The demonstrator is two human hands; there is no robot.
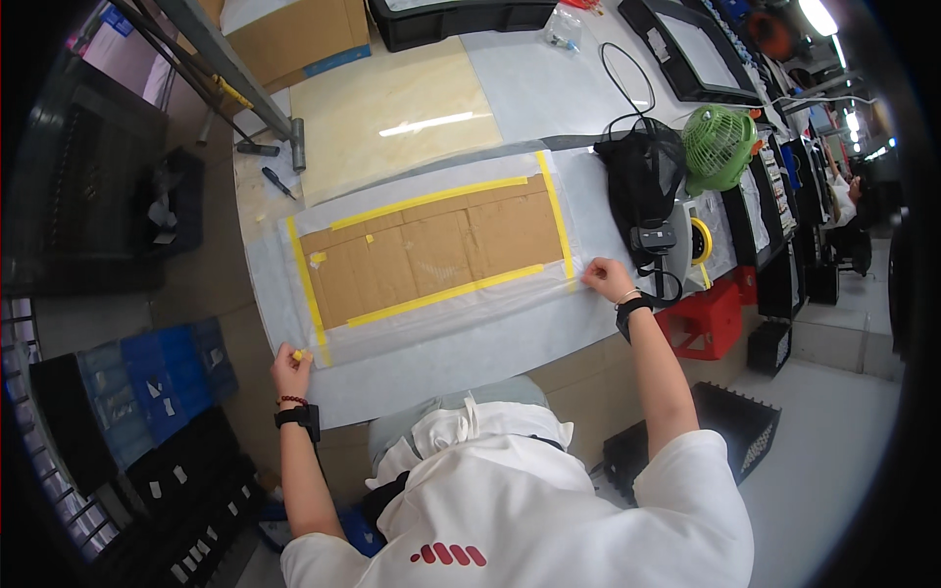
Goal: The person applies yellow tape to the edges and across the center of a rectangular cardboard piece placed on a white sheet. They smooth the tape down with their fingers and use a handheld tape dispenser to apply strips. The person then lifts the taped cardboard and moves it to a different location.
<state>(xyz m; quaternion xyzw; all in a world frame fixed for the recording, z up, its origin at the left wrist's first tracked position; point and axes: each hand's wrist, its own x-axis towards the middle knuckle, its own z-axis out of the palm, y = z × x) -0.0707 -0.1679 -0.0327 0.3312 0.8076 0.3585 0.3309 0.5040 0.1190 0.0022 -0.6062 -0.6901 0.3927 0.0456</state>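
Observation:
A brown cardboard sheet [421, 250] lies on the table, framed by strips of yellow tape [446, 293]. Under and around it spreads a thin white sheet [461, 306]. My left hand [291, 372] is closed at the sheet's near left corner, with a small piece of yellow tape [298, 355] between its fingers. At the near right corner, beside the end of the right tape strip, my right hand [609, 279] is closed in a pinch. What its fingers hold, if anything, is too small to make out.
A black mesh bag [642, 167], a green fan [718, 149] and a yellow tape roll [700, 241] stand at the right. A screwdriver [278, 183] and a metal post [297, 145] are at the far left. Below the table's right side sits a red stool [701, 323].

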